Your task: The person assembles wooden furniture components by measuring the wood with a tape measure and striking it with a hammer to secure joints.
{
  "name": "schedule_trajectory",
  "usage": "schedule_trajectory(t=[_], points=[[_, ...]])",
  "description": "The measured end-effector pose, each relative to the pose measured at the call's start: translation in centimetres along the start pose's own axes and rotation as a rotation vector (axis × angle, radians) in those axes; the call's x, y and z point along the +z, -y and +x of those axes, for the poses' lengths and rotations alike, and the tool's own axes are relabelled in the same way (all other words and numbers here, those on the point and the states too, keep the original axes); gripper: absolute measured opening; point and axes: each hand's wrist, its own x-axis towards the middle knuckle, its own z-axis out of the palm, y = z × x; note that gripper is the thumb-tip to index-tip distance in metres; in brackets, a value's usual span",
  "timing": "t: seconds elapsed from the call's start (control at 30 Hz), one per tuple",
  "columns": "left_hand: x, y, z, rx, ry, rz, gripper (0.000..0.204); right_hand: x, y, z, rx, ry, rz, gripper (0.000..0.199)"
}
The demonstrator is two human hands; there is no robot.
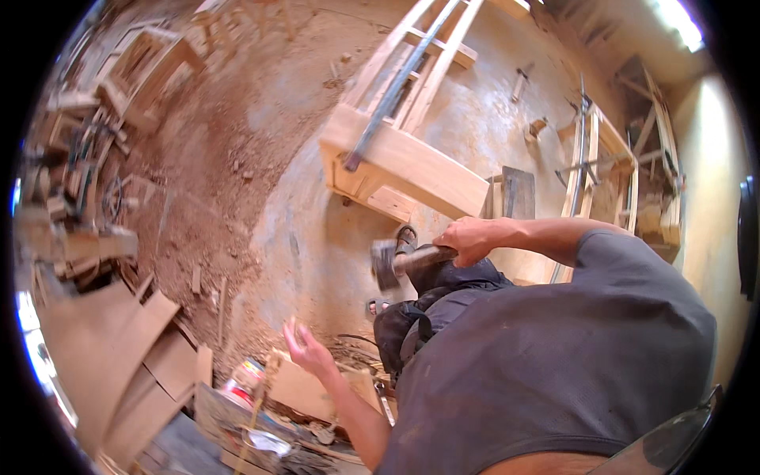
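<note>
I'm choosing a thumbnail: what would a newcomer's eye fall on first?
Probably the blurred hammer in the right hand, near the picture's middle. Next, the pale wooden frame just beyond, with a long metal clamp along it. Then the reddish debris at upper left.

- Near the centre, toward three o'clock: right hand (467,240) gripping a hammer (427,257) by its handle, the head blurred and pointing to nine.
- Seven o'clock: left hand (310,352), holding nothing, fingers spread.
- Twelve: pale wooden frame (419,162) with a metal bar clamp (396,95) along it.
- Two: another wooden frame (619,141).
- Eight: brown panels (103,324), leaning or stacked.
</note>
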Motion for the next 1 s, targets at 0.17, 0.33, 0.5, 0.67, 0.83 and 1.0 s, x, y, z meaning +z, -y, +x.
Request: schedule_trajectory(t=[0.17,0.33,0.5,0.67,0.83,1.0], points=[[16.7,-10.9,14.0,0.104,0.513,-0.1,0.059,-3.1,-5.4,-2.6,0.425,-0.321,0.74,0.026],[31.3,-17.1,22.2,0.364,0.778,0.093,0.06,-3.0,-8.6,-1.7,0.398,-0.712,1.621,0.016],[37.5,-21.3,24.6,0.373,0.952,0.327,0.059,-6.8,-9.8,2.0,0.584,-0.826,2.259,0.01],[38.0,-20.6,24.1,0.305,1.01,0.292,0.068,-6.6,-10.4,5.2,0.666,-0.797,2.597,0.009],[38.2,-20.4,25.4,0.311,1.067,0.345,0.071,-11.1,-9.1,7.7,0.68,-0.607,2.589,0.01],[38.3,-21.1,23.9,0.305,0.875,0.416,0.067,-12.4,-10.7,7.3,0.7,-0.478,2.629,0.01]])
